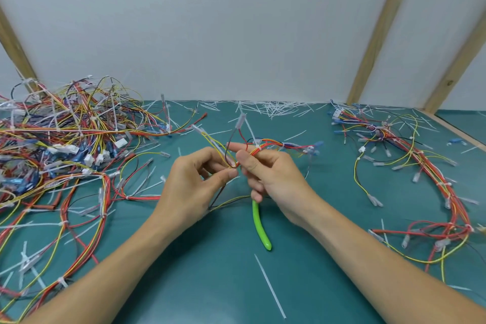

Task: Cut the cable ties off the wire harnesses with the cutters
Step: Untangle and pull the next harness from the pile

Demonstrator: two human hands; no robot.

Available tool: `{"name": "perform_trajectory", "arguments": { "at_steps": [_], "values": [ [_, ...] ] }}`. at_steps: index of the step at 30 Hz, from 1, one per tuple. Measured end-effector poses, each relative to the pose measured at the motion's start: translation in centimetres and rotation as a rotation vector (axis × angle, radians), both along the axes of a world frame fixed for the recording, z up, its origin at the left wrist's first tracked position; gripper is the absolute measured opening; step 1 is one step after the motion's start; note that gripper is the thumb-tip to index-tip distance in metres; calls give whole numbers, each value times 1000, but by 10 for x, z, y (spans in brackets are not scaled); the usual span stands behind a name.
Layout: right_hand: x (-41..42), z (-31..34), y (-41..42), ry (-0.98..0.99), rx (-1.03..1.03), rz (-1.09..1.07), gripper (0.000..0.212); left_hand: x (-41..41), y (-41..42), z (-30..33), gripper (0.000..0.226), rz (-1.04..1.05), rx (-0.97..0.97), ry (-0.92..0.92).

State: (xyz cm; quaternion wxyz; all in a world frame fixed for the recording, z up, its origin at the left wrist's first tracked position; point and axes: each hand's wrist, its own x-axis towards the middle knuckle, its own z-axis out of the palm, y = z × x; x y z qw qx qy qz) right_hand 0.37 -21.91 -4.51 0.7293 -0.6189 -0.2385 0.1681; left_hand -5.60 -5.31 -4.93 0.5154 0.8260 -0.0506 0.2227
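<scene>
Holding a small wire harness (265, 146) above the middle of the green worktop (223, 284), both hands meet at its near end: the left hand (194, 181) pinches thin yellow and dark strands between thumb and fingertips, while the right hand (268, 171) curls round the red-orange bundle and also the cutters (260, 223), whose glossy green handle hangs down toward the near edge. A white cable tie (256, 147) cinches the bundle just beyond the right fingertips; the harness runs rightward and away. I judge the right hand nearer it. Tangled harnesses (52, 144) heap at the left edge, looser ones (420, 155) at the right, stiff white tie offcuts (273, 109) along the far edge.
</scene>
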Motion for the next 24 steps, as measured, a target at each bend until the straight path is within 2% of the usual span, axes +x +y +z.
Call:
{"name": "perform_trajectory", "arguments": {
  "at_steps": [4, 7, 11, 15, 17, 21, 24],
  "values": [
    [9, 8, -12, 287, 141, 85, 45, 0, 0, 1, 21, 13, 9, -46],
    [14, 9, -14, 349, 139, 3, 42, -1, -1, 1, 21, 0, 55, -94],
    [14, 6, -11, 251, 77, -171, 26, -2, -1, 0, 22, -39, 147, -131],
    [19, 13, -15, 89, 134, -404, 27, -6, -2, -1, 35, -129, 231, -51],
    [23, 16, -19, -6, 156, -512, 28, -7, -4, 0, 37, -127, 276, -78],
    [31, 21, -28, -103, 161, -624, 29, -7, -3, 3, 28, 27, 243, -187],
    [30, 19, -28, -164, 78, -552, 28, -7, 0, 6, 20, 151, 205, -224]
  ]
}}
